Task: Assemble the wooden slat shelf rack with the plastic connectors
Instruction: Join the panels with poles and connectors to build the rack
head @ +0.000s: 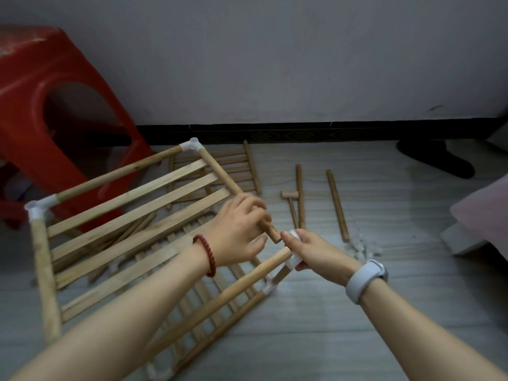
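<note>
Two forearms were seen reaching over a half-built slat rack (129, 215) on the floor (357, 312).

A round rail end (270, 232) was gripped by the curled left hand (239, 229), while a white plastic connector (293, 250) was pinched in the right hand (310, 251), just beside that end. A small wooden mallet (291, 204), two loose dowels (337, 204) and spare connectors (362, 247) were left nearer the wall, a red stool (41, 111) at the far left.

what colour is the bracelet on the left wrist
Dark red, a beaded bracelet; the head view shows it clearly.
</note>
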The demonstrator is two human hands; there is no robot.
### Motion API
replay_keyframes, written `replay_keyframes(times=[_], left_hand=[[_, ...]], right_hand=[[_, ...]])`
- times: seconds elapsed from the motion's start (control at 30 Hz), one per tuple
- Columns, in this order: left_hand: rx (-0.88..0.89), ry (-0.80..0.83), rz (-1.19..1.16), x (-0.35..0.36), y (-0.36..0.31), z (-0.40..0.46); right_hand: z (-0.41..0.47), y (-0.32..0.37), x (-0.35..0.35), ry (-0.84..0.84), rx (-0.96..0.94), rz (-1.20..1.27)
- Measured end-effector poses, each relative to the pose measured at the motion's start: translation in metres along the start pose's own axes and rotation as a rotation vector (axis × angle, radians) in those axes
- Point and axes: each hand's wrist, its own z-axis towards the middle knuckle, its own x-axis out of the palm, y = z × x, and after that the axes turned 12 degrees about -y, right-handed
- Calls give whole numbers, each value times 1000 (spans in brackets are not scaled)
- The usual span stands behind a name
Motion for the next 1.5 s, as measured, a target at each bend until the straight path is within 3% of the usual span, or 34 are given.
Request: replay_keyframes(times=[0.03,0.07,0.17,0.33,0.43,0.63,1.13,1.33,1.5], left_hand=[[-11,-67,-35,-4,-8,-8],[-72,-25,-86,-9,-19,-14],[-326,389,-169,-9,-45,-26],[-310,445,-126,-10,-50,-37],[-278,560,-43,-9,-56,-47],[-258,466,15,-8,-51,-60],[-205,466,-27,-11,-50,-65],[-88,529,-24,-26,-40,-83],[29,589,170,-65,-22,-118]], right_hand=[[0,0,0,1,4,6],[1,1,0,6,8,17],[0,2,1,33,30,36],[-5,-2,3,-2,72,88],[-7,0,7,-19,97,140],[-17,-4,12,-10,59,97],[-32,-8,38,-147,87,182],[-53,-9,46,39,295,327],[-74,-8,51,402,268,107]])
